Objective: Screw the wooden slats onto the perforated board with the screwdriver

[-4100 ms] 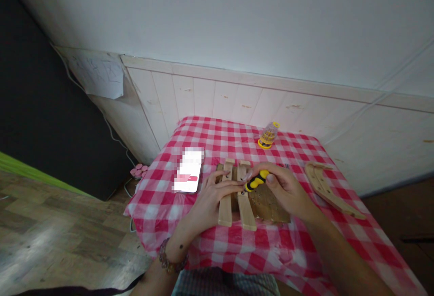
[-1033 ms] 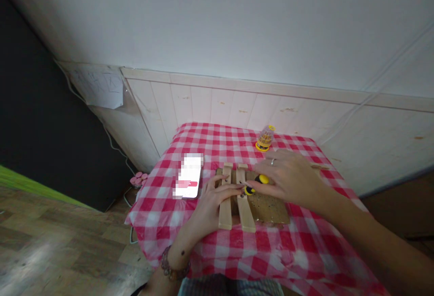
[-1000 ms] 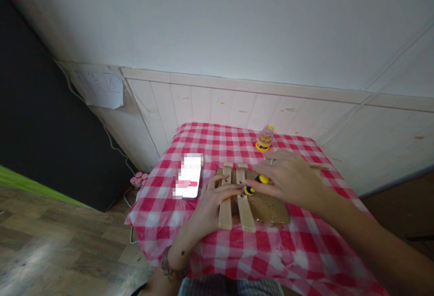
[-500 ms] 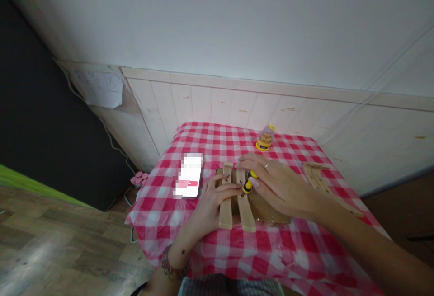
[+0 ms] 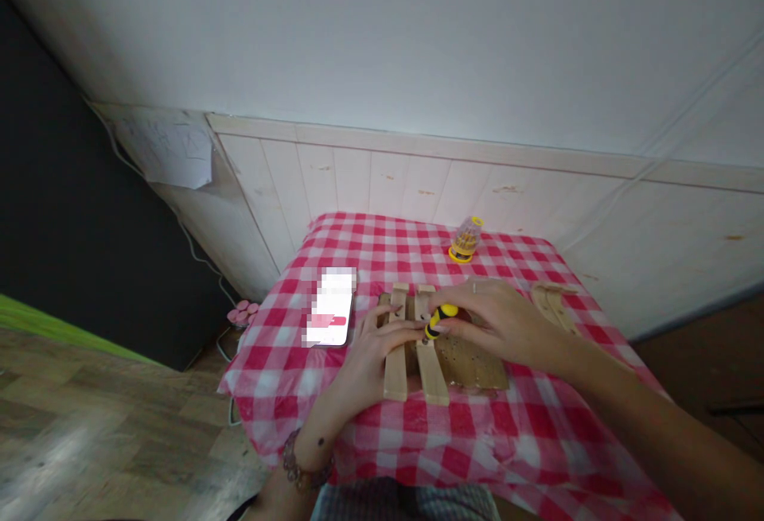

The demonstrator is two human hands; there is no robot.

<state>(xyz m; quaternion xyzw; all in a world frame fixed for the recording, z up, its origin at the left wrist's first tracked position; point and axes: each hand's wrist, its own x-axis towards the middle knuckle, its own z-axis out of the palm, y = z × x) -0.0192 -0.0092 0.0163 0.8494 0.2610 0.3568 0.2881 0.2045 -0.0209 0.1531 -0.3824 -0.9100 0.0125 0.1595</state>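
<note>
Two pale wooden slats (image 5: 396,374) lie side by side over a brown, pitted board (image 5: 477,363). My left hand (image 5: 382,346) rests across the slats, its fingers stretched out and spread and its thumb hidden. Its index fingertip is close to the tip of a short yellow-and-black screwdriver (image 5: 442,317). My right hand (image 5: 495,318) grips that screwdriver between thumb and fingers. The tool is tilted, with its lower end at a dark spot on the right slat (image 5: 434,378); the bit itself is too small to make out.
A lit phone (image 5: 331,306) lies left of the board on the checked tablecloth (image 5: 286,370). Behind stands a clear, yellow-based bit holder (image 5: 465,241). More wooden pieces (image 5: 552,306) lie at the right, partly behind my right arm. A panelled wall (image 5: 387,179) borders the table's back.
My right fingers have shifted on the screwdriver's handle, and more of its yellow end shows. The handle leans further to the right. My left hand stays on the slats.
</note>
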